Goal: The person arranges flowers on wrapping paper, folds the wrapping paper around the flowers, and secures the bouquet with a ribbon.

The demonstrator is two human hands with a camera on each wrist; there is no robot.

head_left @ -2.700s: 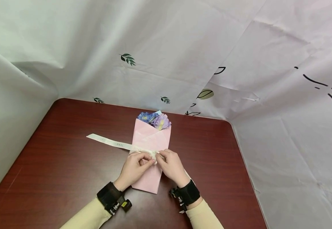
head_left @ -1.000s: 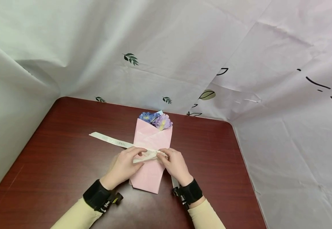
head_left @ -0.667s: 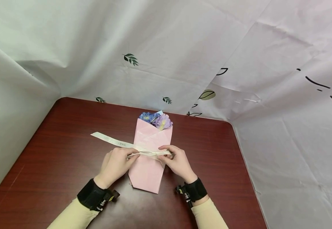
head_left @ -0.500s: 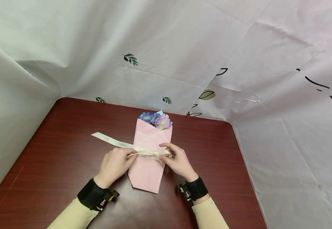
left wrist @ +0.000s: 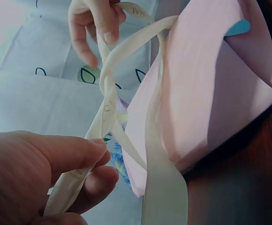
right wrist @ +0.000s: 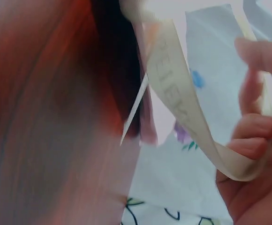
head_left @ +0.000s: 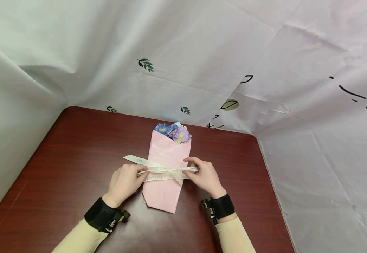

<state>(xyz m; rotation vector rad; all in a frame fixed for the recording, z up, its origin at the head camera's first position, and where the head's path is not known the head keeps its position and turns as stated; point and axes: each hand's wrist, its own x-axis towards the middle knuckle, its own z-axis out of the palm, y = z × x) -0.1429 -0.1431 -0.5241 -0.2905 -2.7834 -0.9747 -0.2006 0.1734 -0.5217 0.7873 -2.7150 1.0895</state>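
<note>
A flat bouquet wrapped in pink paper [head_left: 164, 196] lies on the table, with a blue flower [head_left: 162, 129] and a purple flower [head_left: 181, 135] at its far end. Across its middle runs a cream printed ribbon [head_left: 159, 177], crossed and twisted over the front of the wrap. My left hand [head_left: 124, 182] pinches a folded length of ribbon between thumb and fingers at the left edge. In the left wrist view the twisted ribbon [left wrist: 107, 101] stretches between both hands. My right hand [head_left: 205, 176] holds the other part, and a ribbon loop [right wrist: 183, 98] curves into its fingers in the right wrist view.
One ribbon tail [head_left: 134, 159] sticks out to the left, past the paper. The dark red-brown table [head_left: 76, 147] has a white leaf-printed cloth [head_left: 183, 70] hanging along its back and sides. Black straps with small cameras circle both wrists.
My hands have drawn apart, the left going left and the right going right, and the ribbon is stretched between them. The left tail has become shorter as it slid toward the bouquet.
</note>
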